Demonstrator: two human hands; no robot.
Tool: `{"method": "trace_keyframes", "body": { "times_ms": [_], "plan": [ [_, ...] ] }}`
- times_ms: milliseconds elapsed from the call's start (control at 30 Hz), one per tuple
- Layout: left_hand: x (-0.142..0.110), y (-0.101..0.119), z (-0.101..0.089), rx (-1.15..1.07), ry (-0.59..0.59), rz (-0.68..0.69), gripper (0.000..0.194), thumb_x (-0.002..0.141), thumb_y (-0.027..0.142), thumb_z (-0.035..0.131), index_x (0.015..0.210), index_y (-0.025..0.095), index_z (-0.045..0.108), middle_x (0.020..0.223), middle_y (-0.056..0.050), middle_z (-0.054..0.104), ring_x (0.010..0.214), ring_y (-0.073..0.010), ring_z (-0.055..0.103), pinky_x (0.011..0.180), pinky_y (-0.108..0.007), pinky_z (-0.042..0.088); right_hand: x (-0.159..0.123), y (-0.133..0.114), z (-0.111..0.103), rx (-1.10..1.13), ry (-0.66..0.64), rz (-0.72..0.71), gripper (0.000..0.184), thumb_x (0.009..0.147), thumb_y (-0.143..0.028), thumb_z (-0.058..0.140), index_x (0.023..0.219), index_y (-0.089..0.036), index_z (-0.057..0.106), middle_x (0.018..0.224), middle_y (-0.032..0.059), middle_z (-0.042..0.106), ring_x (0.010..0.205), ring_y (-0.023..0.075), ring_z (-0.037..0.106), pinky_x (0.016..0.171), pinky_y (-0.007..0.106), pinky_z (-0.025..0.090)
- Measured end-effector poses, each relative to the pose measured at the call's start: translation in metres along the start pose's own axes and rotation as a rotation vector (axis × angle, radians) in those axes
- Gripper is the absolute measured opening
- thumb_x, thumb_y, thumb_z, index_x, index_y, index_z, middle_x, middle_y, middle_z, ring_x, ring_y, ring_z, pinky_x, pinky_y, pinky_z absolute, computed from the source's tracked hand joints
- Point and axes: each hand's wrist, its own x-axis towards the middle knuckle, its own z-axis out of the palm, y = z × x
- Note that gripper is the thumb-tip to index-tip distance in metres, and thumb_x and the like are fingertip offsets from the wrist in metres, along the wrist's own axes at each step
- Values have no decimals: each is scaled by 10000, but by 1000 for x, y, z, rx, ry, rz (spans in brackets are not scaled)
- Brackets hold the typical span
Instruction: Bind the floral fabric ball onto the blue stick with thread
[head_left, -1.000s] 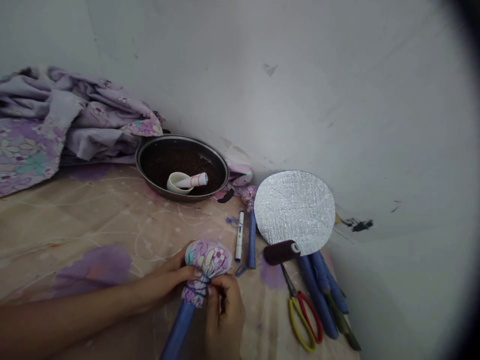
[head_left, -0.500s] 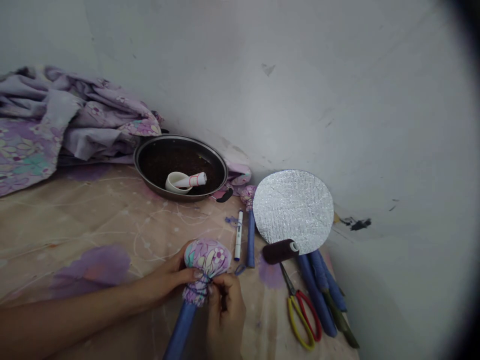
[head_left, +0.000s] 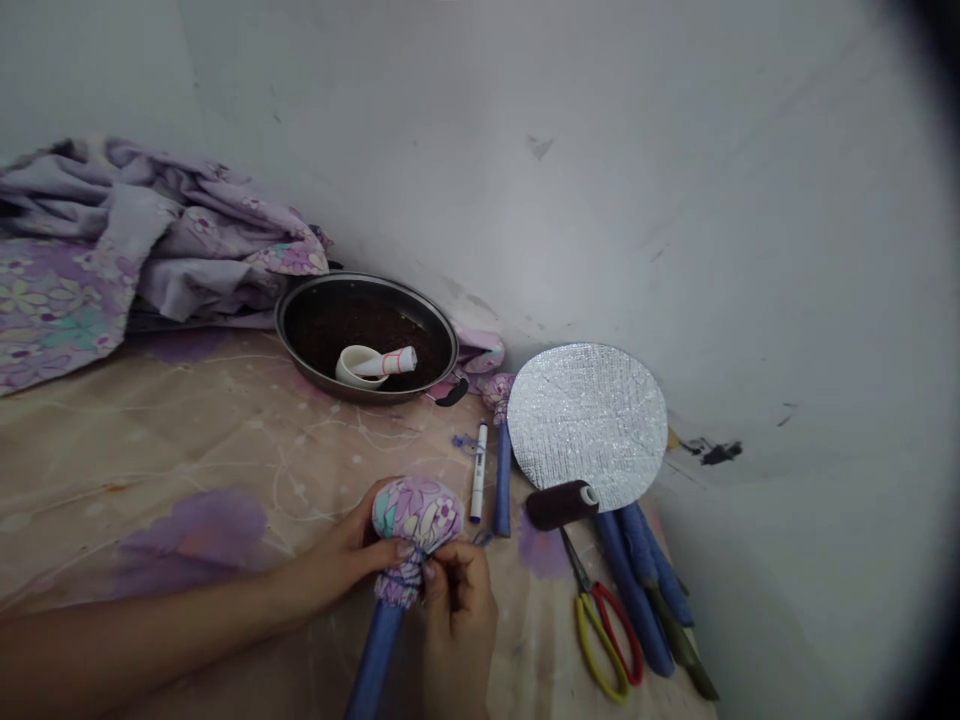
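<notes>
The only view, worn on the head, looks forward and steeply down over both hands (head_left: 405, 580) and worktop (head_left: 300, 450) toward a wall (head_left: 600, 200).

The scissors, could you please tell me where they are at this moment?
In the head view, the scissors lie at the lower right, just below the dark thread spool and left of the blue-wrapped sticks.
</notes>
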Motion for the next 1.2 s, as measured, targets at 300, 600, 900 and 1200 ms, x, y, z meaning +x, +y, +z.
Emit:
{"method": "trace_keyframes", "body": {
  "times_ms": [300, 600, 900, 1200],
  "plan": [
    [7, -26, -6, -77, 30, 51, 885, 782, 557, 1208, 1550, 355, 818, 1417, -65, 935, 1465, -440, 785, 1293, -522, 610, 11, -18, -18, -238, -26, -281, 265, 1291, -316, 717, 1092, -319, 891, 1058, 48, 831, 894, 250, 826, 806, 326, 684],
    [8, -22, -3, -97, -34, 80, 901, 796, 536, 1222, 1572, 358, 799, 1453, -64, 917, 1474, -421, 770, 1320, -529, 576, 32, -50, -7, -369, -24, -494, 370, 1357, -229, 615, 1084, -319, 847, 963, 1, 844, 786, 211, 869, 759, 311, 674],
    [4, -14, 5, -90, -23, 118, 756, 886, 536, 1180, 1533, 400, 814, 1353, -7, 911, 1418, -396, 792, 1278, -499, 600, 31, -52, -4, -548, 17, -530, 509, 1439, -387, 489, 1082, -296, 839, 959, 36, 858, 727, 235, 851, 652, 387, 569],
    [8, -18, 3, -82, -55, 140, 807, 865, 557, 1190, 1552, 389, 802, 1401, -30, 921, 1430, -398, 799, 1234, -455, 634, 37, -55, -2, -559, 4, -510, 375, 1287, -166, 576, 976, -318, 721, 931, -3, 806, 682, 221, 810, 654, 366, 527]
  ]
}}
